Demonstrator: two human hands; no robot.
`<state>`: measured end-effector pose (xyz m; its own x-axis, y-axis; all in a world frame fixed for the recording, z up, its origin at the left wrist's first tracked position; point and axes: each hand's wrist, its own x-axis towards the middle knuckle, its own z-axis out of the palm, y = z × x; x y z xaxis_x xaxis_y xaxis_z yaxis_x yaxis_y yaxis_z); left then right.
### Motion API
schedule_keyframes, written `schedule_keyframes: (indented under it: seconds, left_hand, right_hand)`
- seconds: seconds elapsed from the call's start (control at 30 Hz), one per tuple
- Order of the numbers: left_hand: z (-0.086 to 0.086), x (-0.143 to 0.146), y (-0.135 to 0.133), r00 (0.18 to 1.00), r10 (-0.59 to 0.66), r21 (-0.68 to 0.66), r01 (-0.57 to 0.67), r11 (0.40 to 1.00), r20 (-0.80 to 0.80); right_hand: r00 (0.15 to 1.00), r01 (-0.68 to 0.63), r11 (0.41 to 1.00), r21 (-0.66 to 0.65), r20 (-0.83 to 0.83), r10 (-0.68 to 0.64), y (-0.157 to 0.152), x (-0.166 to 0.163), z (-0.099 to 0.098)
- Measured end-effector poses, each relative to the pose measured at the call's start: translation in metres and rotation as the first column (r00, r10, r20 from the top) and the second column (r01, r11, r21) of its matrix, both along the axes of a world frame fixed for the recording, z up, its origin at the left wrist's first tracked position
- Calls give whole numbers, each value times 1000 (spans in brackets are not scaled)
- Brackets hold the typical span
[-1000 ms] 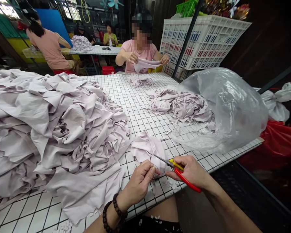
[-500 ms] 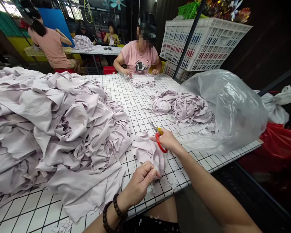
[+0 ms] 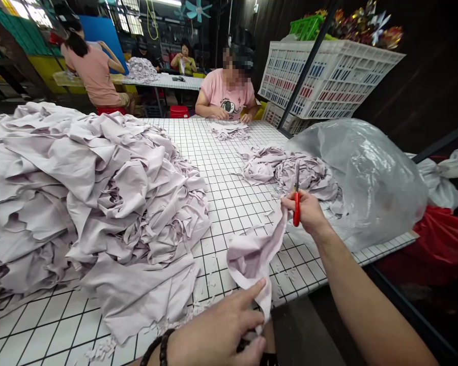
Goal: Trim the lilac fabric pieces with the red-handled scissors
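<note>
My right hand [image 3: 308, 213] is closed around red-handled scissors [image 3: 296, 206], their blades pointing up and away from me. Its thumb and finger also pinch the top end of a pale lilac cloth piece [image 3: 246, 254], which droops down towards the table edge. At the lower end of that cloth is my left hand [image 3: 229, 325], fingers apart, with the index finger lying against the fabric. A beaded bracelet [image 3: 164, 348] circles my left wrist. Beyond the scissors lies a smaller heap of lilac cloth [image 3: 290, 168].
A big pile of lilac cloth [image 3: 99, 193] covers the left of the grid-patterned table [image 3: 221, 203]. On the right bulges a clear plastic bag [image 3: 370, 183], with white crates [image 3: 324, 76] behind. Across the table a person in pink [image 3: 229, 91] handles cloth. Small scraps [image 3: 101, 351] lie near the front.
My right hand with the scissors has moved right, lifting one end of the cloth piece. My left hand has come nearer me and its fingers have spread from a closed grip.
</note>
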<state>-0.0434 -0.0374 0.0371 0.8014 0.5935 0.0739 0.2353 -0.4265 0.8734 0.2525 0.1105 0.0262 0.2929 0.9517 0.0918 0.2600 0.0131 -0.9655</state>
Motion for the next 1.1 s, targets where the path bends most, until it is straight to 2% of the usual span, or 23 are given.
schedule_keyframes:
  seconds: [0.07,0.17,0.23,0.27,0.33,0.4,0.47,0.53,0.6,0.67,0.73,0.8,0.9,0.93,0.97,1.0,1.03,1.07,1.1]
  left_hand:
    - [4,0,7,999,-9,-2,8,1000,-36]
    - [-2,1,35,964,264,23,-263,965,-33]
    - [-13,9,59,926,376,41,-375,926,-27]
    - [-19,15,70,931,364,45,-363,931,-24]
    - [-32,28,89,975,219,28,-218,976,-39]
    - [-41,39,101,992,33,-34,-38,999,-122]
    - [-47,43,106,971,-51,-96,30,995,-232]
    - [-49,39,104,953,-55,-127,17,992,-298]
    - [-47,31,98,955,-51,-156,5,988,-292]
    - [-43,24,86,974,-28,-210,-21,978,-226]
    - [-36,20,73,992,59,-281,-89,955,-112]
    - [-27,16,58,989,145,-427,-124,896,17]
    - [-16,11,41,947,262,-652,-80,754,186]
    - [-15,9,38,926,308,-699,-72,712,219]
    - [-14,8,36,903,358,-731,-76,678,239]
    - [-15,8,35,881,403,-752,-88,653,247]
    - [-16,8,35,865,435,-763,-102,638,249]
    - [-17,9,35,858,450,-763,-114,636,247]
    - [-17,11,36,858,454,-749,-133,649,240]
  right_hand:
    - [1000,-28,998,-52,7,28,-6,6,-10]
    - [997,-74,994,-80,15,76,-4,0,-20]
    - [993,-115,991,-62,27,117,4,-9,-18]
    - [989,-139,989,-47,38,141,9,-15,-15]
    - [979,-192,981,-10,69,193,20,-26,-5]
    - [965,-243,970,23,105,239,30,-36,6]
    - [952,-282,958,45,138,274,39,-46,16]
    - [942,-308,949,62,162,295,49,-58,23]
    - [934,-327,942,80,177,309,59,-75,28]
    - [924,-350,933,88,195,328,66,-95,33]
    - [909,-378,922,80,223,353,68,-115,37]
    - [891,-401,914,68,260,371,58,-127,39]
    - [864,-447,894,-8,253,435,22,-122,36]
    - [847,-497,862,-101,160,508,6,-114,33]
    - [810,-575,799,-178,17,586,-13,-105,30]
    - [750,-659,724,-201,-121,650,-31,-96,25]
    - [702,-712,675,-196,-218,678,-49,-87,19]
    - [678,-734,649,-202,-275,682,-65,-81,13]
    - [685,-726,652,-219,-304,662,-80,-77,6]
